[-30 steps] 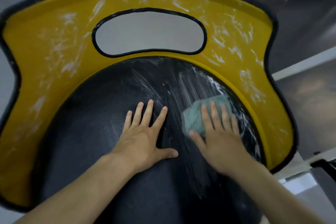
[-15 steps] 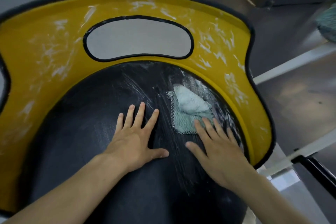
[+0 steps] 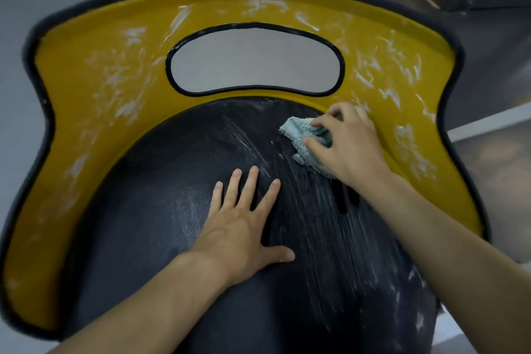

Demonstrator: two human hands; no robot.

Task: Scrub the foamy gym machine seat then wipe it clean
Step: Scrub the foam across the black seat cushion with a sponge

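Both hands touch the seat (image 3: 161,195): left hand (image 3: 244,227) flat, right hand (image 3: 347,144) clutching the cloth (image 3: 298,128), foam streaks (image 3: 321,224) just nearside of it.

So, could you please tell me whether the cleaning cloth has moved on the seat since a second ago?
Yes. The cloth, gripped by the right hand, has slid away from the person, up to the edge of the yellow backrest.

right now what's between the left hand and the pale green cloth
Head view: only the black padded seat, streaked with white foam, between left hand and pale green cloth.
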